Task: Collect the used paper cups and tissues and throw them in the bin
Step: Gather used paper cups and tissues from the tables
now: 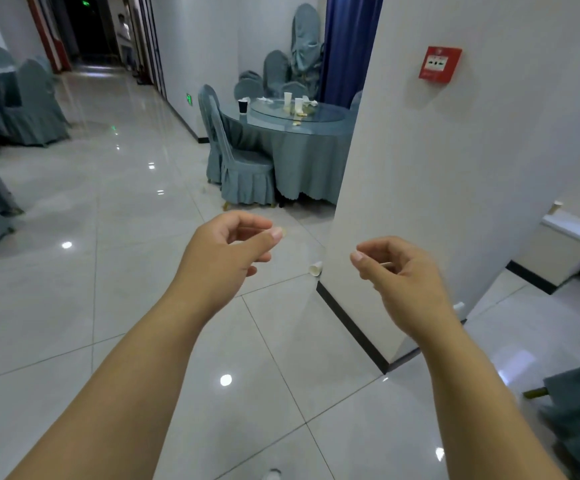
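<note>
- Floor (108, 306): glossy pale tile, wide open stretch ahead & to the left, running into a corridor at the back.
- White wall corner (385, 168) juts in just right of centre; black skirting (350, 327) along its base. Narrower gap to the right of it, w/ a white ledge (572, 226) beyond.
- Round table (302, 161), teal cloth, partly hidden behind the wall corner; covered chair (243, 168) pushed against its near-left side. More covered chairs (35, 112) well apart at far left, and one (579, 410) at the lower right edge.
- Paper cup on floor (315, 269): white, lying on its side, touching or just beside the foot of the wall corner, between the two hands in view.
- On the table's glass turntable (323, 116): two white cups (287, 98) upright, near each other. Black cup (243, 106) upright beside the turntable's left rim. Crumpled white tissues (267, 99) behind the rim; too small for detail.
- One more pale cup (556, 206) on the ledge at right, blurred.
- Left hand (227, 252): raised in the air, fingers loosely curled, thumb straight, gap betw. thumb & forefinger; holds nothing, touches nothing.
- Right hand (399, 268): raised in front of the wall, fingers curled inward, thumb tip near the forefinger. Thin pale sliver shows betw. thumb & fingers; can't tell what it is or whether it's pinched.
- Both hands well apart from every cup.
</note>
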Motion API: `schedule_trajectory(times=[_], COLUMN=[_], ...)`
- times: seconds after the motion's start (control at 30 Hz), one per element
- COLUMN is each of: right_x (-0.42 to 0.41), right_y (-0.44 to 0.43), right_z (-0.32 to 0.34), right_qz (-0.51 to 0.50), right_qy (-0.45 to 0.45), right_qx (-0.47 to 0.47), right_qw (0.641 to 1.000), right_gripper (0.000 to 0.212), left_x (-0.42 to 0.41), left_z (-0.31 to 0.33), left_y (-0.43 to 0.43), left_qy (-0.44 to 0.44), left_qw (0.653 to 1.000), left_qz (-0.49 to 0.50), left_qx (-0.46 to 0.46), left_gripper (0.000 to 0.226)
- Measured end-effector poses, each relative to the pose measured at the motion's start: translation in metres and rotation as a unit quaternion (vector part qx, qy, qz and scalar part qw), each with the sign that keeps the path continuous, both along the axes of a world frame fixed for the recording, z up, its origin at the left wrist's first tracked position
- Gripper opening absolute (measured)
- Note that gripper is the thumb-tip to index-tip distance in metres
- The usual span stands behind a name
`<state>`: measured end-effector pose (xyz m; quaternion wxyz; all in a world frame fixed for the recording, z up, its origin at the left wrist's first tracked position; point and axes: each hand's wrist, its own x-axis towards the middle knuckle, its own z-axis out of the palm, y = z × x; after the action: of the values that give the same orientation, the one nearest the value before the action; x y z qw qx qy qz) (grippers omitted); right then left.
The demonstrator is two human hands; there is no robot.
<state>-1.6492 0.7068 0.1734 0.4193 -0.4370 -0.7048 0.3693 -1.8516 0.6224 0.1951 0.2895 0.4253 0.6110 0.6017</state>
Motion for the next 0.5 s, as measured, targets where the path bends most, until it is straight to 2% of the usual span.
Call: schedule_trajectory(times=[0.27, 0.5], right_x=[-0.115, -0.232], right_y=[0.189, 0.323], right_z=[0.012, 0.014], right_qz=[0.006, 0.050], right_qy=[-0.017, -0.017], right_qx=[0.009, -0.003], right_qw=[1.000, 0.999], right_gripper=[0.011, 0.011], left_x=[-0.101, -0.211], left_z=[0.007, 0.006], left_y=[0.181, 0.298], left_qy=[0.003, 0.009], left_qw=[1.000, 0.998], left_qz=[0.026, 0.059], left_qx=[0.003, -0.003], left_gripper=[0.010, 0.013])
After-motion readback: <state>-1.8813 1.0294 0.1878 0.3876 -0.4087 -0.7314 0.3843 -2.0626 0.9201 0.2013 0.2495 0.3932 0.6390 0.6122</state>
